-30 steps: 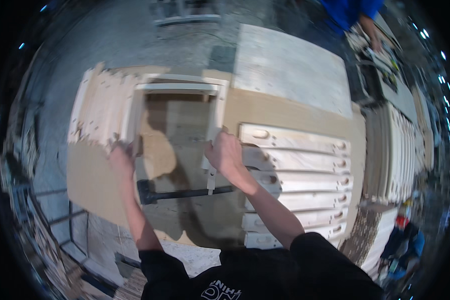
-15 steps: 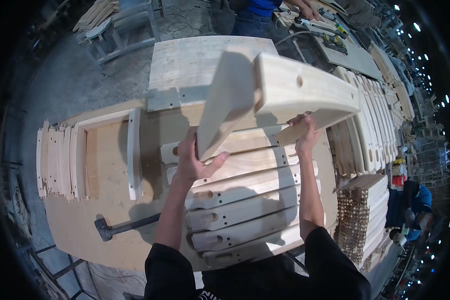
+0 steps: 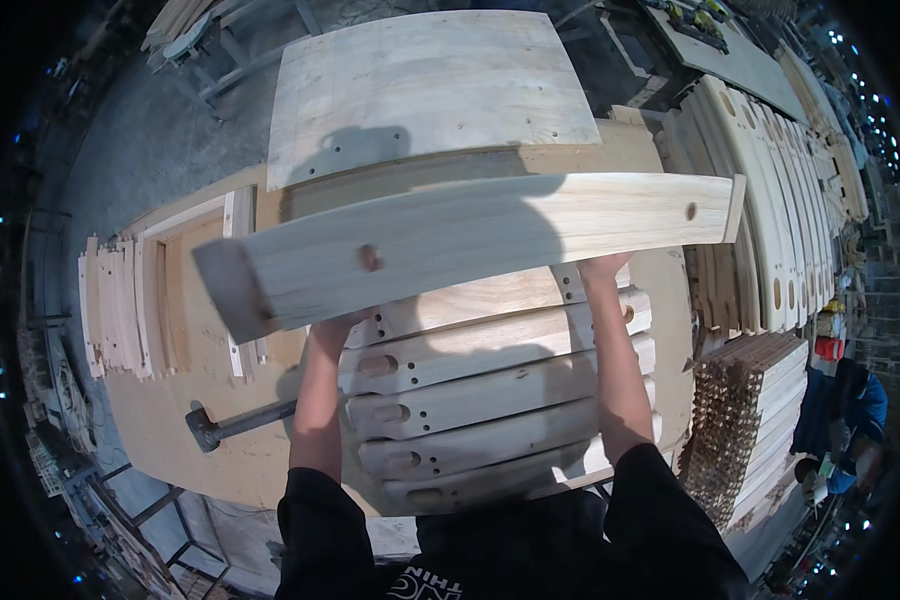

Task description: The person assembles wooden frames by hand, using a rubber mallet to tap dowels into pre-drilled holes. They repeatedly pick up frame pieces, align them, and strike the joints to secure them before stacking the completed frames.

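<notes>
A pale wooden frame (image 3: 470, 232) is held up above the bench, its broad plank side turned upward and tilted, the left end lower. Two dark round holes show in that plank. My left hand (image 3: 340, 328) grips the frame from below near its left part; its fingers are mostly hidden by the plank. Under the right part, my right hand (image 3: 605, 267) holds the frame, fingers largely covered too. Beneath both arms lies a row of pale wooden rails (image 3: 490, 392) with slots and small dark holes.
A hammer (image 3: 205, 430) lies on the bench (image 3: 170, 465) left of the rails. Farther left are a three-sided wooden frame (image 3: 232, 225) and upright slats (image 3: 110, 305). A wide board (image 3: 430, 85) lies at the far side. Stacked slotted rails (image 3: 760, 200) and a stick pile (image 3: 750, 430) stand right.
The frame has turned over and come down, so its broad plank now faces up instead of its legs showing. Both hands have shifted beneath it. My view has tilted slightly.
</notes>
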Motion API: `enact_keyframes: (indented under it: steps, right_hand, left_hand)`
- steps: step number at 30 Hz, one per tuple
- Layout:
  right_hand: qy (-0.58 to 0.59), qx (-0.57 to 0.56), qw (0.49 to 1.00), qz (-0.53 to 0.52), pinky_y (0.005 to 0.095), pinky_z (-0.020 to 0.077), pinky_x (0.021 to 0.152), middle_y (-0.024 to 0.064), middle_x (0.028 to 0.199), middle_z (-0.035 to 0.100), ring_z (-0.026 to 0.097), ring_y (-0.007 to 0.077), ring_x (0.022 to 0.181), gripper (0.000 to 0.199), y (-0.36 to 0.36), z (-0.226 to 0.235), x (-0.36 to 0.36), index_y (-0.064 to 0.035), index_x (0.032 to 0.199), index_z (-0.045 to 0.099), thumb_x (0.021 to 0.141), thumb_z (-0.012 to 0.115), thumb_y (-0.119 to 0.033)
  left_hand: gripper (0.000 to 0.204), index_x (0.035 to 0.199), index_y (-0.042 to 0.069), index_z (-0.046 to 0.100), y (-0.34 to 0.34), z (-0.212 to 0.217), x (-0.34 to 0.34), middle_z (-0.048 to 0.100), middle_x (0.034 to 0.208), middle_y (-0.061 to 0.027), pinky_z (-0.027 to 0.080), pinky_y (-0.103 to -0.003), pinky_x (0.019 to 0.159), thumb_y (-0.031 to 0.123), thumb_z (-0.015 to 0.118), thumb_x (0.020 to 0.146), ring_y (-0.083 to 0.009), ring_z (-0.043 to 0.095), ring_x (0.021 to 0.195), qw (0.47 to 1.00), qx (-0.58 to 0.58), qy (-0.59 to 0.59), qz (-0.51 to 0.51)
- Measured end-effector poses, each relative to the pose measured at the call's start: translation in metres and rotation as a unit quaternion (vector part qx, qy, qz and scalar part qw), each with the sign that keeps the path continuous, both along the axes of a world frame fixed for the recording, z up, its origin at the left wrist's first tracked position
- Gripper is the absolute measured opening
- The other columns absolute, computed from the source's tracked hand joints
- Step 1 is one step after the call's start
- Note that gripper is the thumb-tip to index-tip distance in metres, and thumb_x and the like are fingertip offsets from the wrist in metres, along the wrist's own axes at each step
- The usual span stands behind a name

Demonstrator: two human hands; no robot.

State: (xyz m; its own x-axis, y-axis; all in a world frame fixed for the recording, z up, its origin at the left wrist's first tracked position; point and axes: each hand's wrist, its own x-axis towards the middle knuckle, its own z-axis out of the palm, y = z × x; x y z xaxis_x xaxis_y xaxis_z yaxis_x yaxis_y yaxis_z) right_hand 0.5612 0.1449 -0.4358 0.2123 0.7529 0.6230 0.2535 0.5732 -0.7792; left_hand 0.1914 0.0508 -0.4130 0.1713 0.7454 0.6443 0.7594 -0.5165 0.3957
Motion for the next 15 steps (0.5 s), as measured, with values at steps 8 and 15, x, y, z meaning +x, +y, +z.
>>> enact_keyframes:
  steps: [8,15]
  right_hand:
    - [-0.027,-0.014,0.996,0.084,0.0365,0.0417,0.096,0.0168,0.116,0.058,0.055,0.0258,0.111,0.038,-0.007,0.033,-0.031,0.0086,0.118,0.051,0.083,0.062,-0.003]
    - [0.015,-0.059,0.995,0.08,0.0268,0.0487,0.059,0.0108,0.076,0.064,0.062,0.0172,0.065,0.02,-0.009,0.024,-0.023,0.0061,0.097,0.062,0.079,0.065,-0.002]
  left_hand:
    - [0.03,0.104,0.0,0.064,-0.026,-0.053,-0.058,0.067,0.099,-0.0133,0.051,-0.038,0.08,0.026,0.055,0.092,-0.0284,0.064,0.091,0.99,-0.058,-0.082,0.103]
    - [0.021,0.106,0.004,0.055,-0.014,0.029,0.024,0.061,0.102,-0.0124,0.048,-0.037,0.086,0.017,0.058,0.089,-0.0273,0.06,0.094,0.871,-0.19,-0.452,-0.022]
